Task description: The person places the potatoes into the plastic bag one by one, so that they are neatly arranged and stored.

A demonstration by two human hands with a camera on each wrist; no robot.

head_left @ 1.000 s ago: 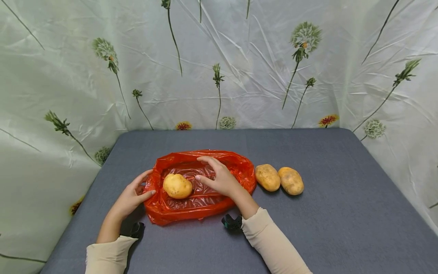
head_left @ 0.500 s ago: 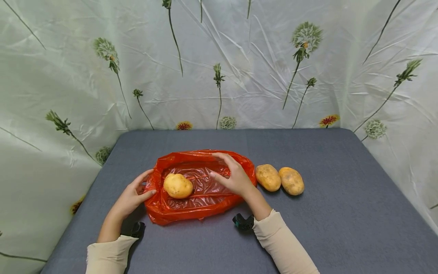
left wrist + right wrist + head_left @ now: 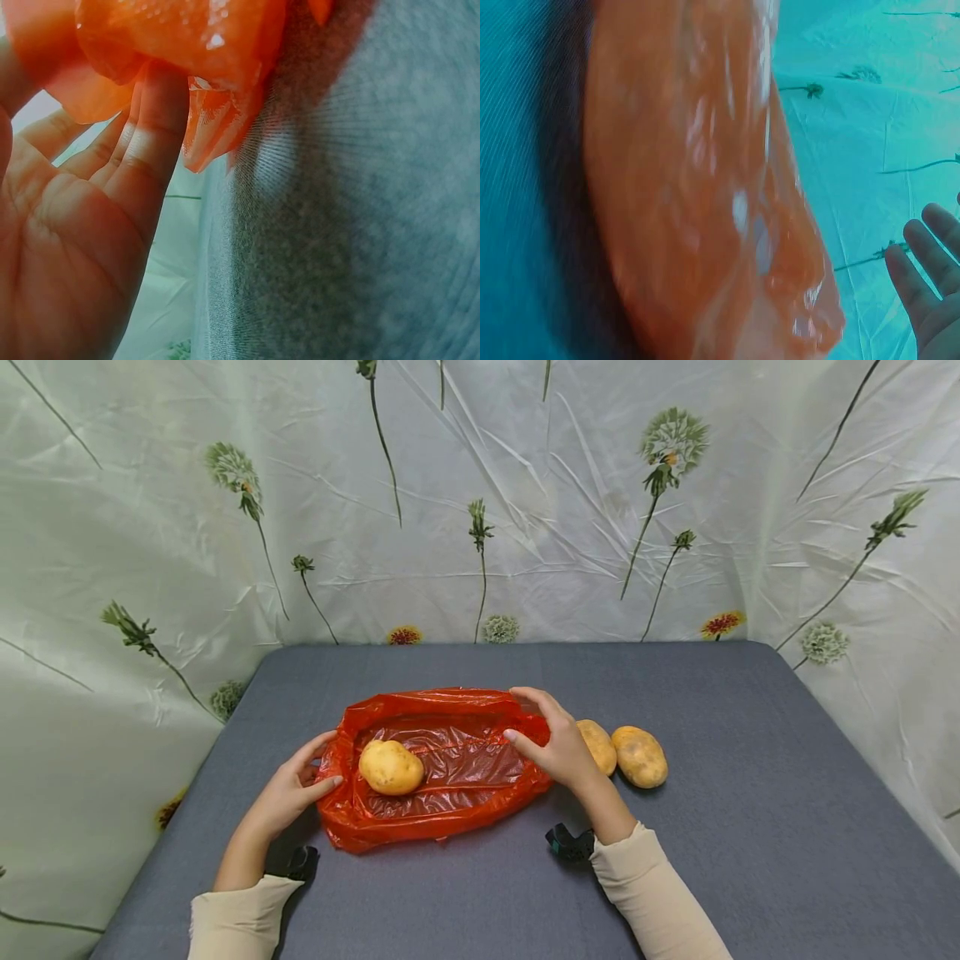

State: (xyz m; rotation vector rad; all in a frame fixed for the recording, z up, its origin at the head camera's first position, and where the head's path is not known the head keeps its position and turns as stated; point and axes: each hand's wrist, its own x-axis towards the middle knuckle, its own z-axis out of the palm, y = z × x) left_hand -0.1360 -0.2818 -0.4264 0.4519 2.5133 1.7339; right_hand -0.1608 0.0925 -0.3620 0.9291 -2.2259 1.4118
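A red plastic bag [image 3: 480,814] lies spread on the table with its mouth facing up and its edge rolled out. One potato [image 3: 391,767] rests inside, toward the left end. My left hand [image 3: 281,797] is at the bag's left end, thumb and fingers spread against the plastic; the left wrist view shows its extended fingers [image 3: 150,127] partly behind the red film. Over the bag's right end is my right hand [image 3: 558,739], empty, with thumb and fingers apart. It partly hides a second potato [image 3: 597,747] just right of the bag. A third potato [image 3: 640,757] lies beside that one.
The table [image 3: 765,827] has a dark grey cloth cover. Behind it and along both sides hangs a pale curtain [image 3: 570,510] printed with flowers. Black wrist cameras are strapped at both sleeves.
My right hand has moved right, from over the bag's middle to its right end, and now partly covers the nearer potato outside. The left hand and the potato in the bag have stayed put.
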